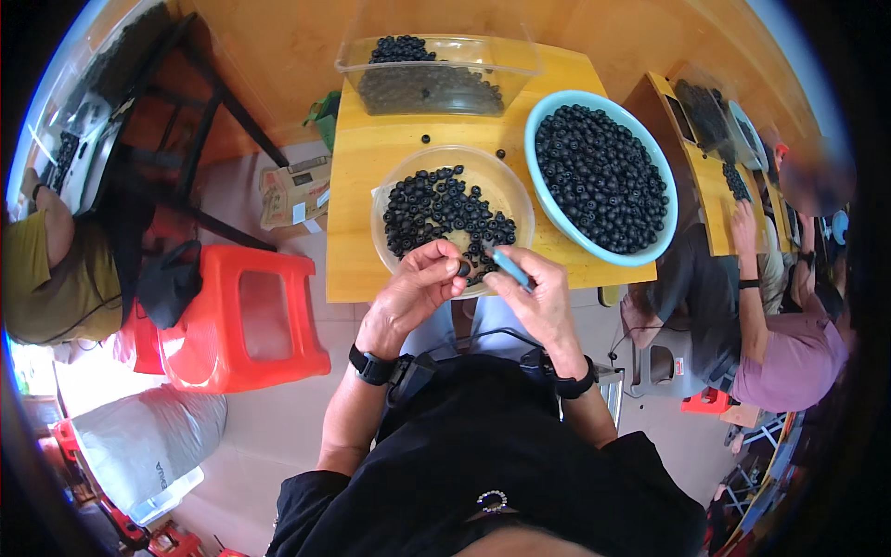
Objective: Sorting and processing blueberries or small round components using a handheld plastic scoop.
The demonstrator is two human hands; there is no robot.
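My left hand (414, 290) pinches a small black ring-shaped part (463, 268) between thumb and fingers. Close by on the right, my right hand (540, 299) is closed around a slim tool with a light blue handle (512, 269); its working end is too small to make out. Both hands are over the near rim of a clear round bowl (525, 206), which holds many loose black ring-shaped parts (429, 210). At the bowl's right, a light blue basin (670, 206) is heaped with similar black parts (599, 172).
A clear rectangular box (516, 58) with more black parts stands at the back of the yellow table (362, 153). Single parts lie beside the bowl. A red stool (209, 320) is on the left. People sit at the left and at another table (691, 186) on the right.
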